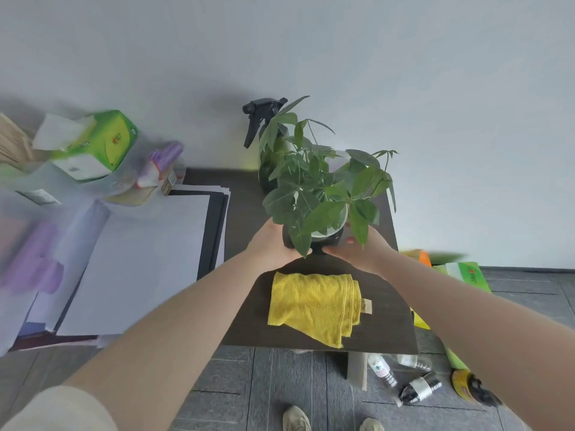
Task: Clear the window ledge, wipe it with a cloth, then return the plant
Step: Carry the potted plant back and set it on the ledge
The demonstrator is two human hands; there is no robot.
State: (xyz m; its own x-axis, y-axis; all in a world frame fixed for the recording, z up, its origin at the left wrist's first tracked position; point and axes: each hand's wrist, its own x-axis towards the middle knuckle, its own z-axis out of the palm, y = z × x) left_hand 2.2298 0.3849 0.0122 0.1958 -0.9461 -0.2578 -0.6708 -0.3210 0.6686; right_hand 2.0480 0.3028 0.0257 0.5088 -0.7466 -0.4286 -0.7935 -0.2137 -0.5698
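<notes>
Nearest the camera, below both forearms, two shoes point(297, 419) stand on the grey floor, and to the right of them, under the right forearm, several plastic bottles point(417, 390) lie on their sides; what is in them cannot be told. Just short of the hands, between the two wrists, a folded yellow cloth point(314, 303) lies flat on the dark ledge point(245, 209). Beyond it, the left hand point(273, 247) and the right hand point(357, 253) wrap around the two sides of a dark pot point(323, 242), fingers curled against its wall and palms pressed to it; whether the pot rests on the ledge or is lifted off it cannot be told. The pot contains a plant point(323, 188) whose broad green leaves spread above both hands and hide most of the rim. Just past the hands, behind the plant and partly covered by its leaves, stands a green spray bottle point(267, 144) with a black trigger head; its liquid level is not readable. Well to the left of the left hand, a stack of white sheets point(140, 262) lies flat, and farther off on that side an open green tissue box point(96, 144) shows a white tissue sticking out of its top. The pale wall point(311, 42) stands behind everything.
</notes>
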